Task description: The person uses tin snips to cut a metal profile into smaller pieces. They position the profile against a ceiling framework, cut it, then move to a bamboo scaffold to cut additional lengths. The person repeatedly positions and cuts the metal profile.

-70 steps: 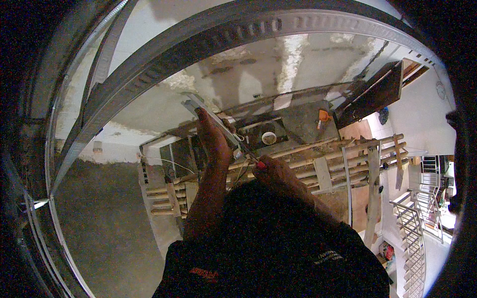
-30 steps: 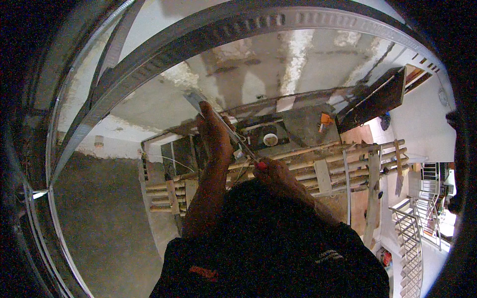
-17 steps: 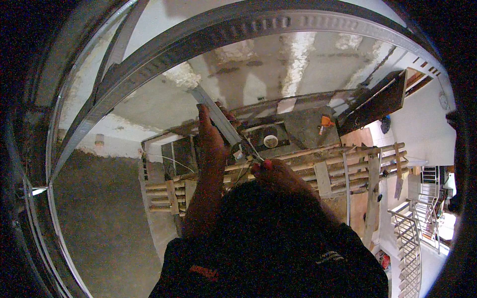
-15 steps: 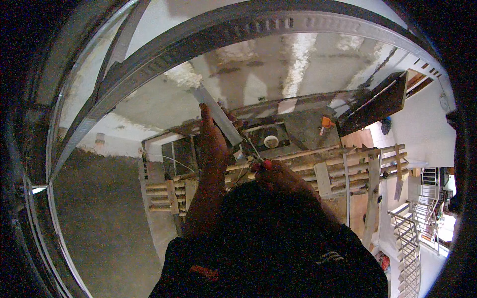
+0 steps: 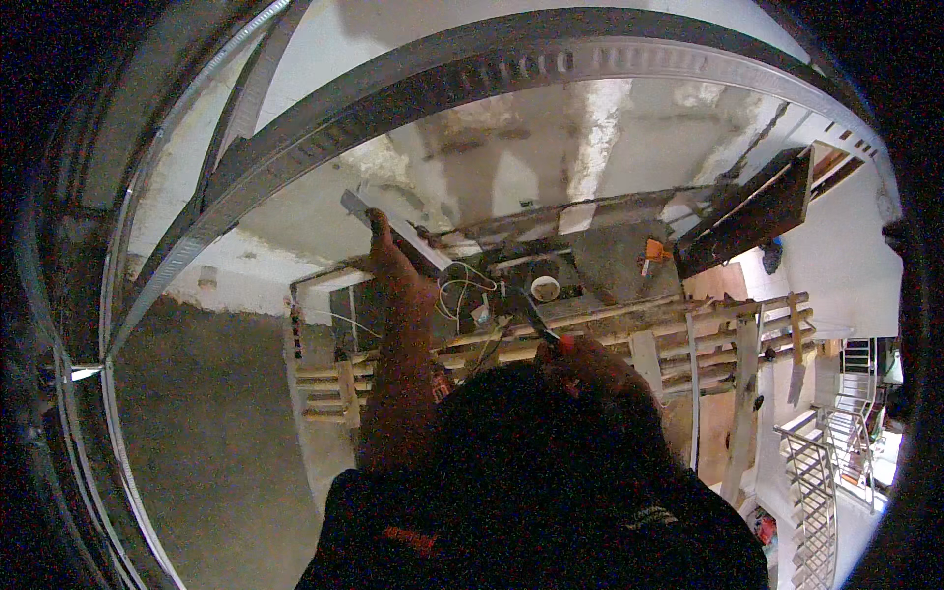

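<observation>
My left hand (image 5: 391,258) is closed round a short grey metal channel (image 5: 418,244), which slants down toward my right. In my right hand (image 5: 595,372), held close to my chest, is a red-handled tool (image 5: 537,321) with a dark, narrow front end; its exact kind is unclear in the dim light. The tool's tip points up and left, apart from the channel's lower end. Thin pale wires (image 5: 460,285) show below, between the two hands.
A long slotted metal profile (image 5: 472,90) arches across the top of the view. Below me lie wooden poles (image 5: 678,369) with crosspieces. Beyond them are a white round container (image 5: 545,287), an orange object (image 5: 655,252) and a dark board (image 5: 752,208). Metal stair railings (image 5: 808,462) stand at far right.
The channel has moved left and away from the tool, whose front end was at its lower end before. My right hand has drawn back down and to the right with the tool.
</observation>
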`<state>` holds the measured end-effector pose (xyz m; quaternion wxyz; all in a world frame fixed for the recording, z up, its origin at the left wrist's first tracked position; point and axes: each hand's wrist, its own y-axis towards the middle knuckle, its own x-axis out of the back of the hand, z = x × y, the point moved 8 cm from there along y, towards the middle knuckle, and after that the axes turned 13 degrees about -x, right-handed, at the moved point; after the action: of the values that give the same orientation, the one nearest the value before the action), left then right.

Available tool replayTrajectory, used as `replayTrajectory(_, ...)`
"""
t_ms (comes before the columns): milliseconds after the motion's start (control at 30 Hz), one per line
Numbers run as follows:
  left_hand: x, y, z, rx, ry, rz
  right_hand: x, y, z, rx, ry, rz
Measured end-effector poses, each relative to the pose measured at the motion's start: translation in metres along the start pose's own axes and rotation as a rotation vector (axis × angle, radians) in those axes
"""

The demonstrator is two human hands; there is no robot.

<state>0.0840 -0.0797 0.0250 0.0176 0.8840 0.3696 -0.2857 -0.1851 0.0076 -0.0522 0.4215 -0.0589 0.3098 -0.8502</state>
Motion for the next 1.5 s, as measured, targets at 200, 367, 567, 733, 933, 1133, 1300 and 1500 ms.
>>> replayTrajectory(200, -0.017, -0.024, 0.002, -0.100, 0.296, 0.073, -0.004, -0.006, 0.029, -0.176, -0.713, -0.441)
replayTrajectory(367, -0.019, -0.036, -0.003, -0.092, 0.286, 0.030, -0.017, -0.031, 0.069, 0.059, -0.652, -0.527)
replayTrajectory(567, -0.017, -0.036, 0.001, -0.083, 0.401, -0.016, -0.017, -0.029, 0.072, -0.089, -0.593, -0.493)
replayTrajectory(733, -0.025, -0.045, -0.001, -0.115, 0.421, -0.009, -0.018, -0.029, 0.078, -0.057, -0.566, -0.496)
replayTrajectory(933, -0.028, -0.046, 0.003, -0.112, 0.379, 0.036, -0.017, -0.029, 0.080, -0.044, -0.532, -0.543)
replayTrajectory(1133, -0.028, -0.041, 0.006, -0.128, 0.361, 0.039, -0.015, -0.027, 0.079, 0.005, -0.508, -0.567)
replayTrajectory(1300, -0.030, -0.040, 0.004, -0.148, 0.352, 0.054, -0.014, -0.024, 0.077, 0.008, -0.451, -0.548)
replayTrajectory(1500, -0.033, -0.039, 0.005, -0.142, 0.356, 0.089, -0.010, -0.016, 0.069, -0.065, -0.481, -0.528)
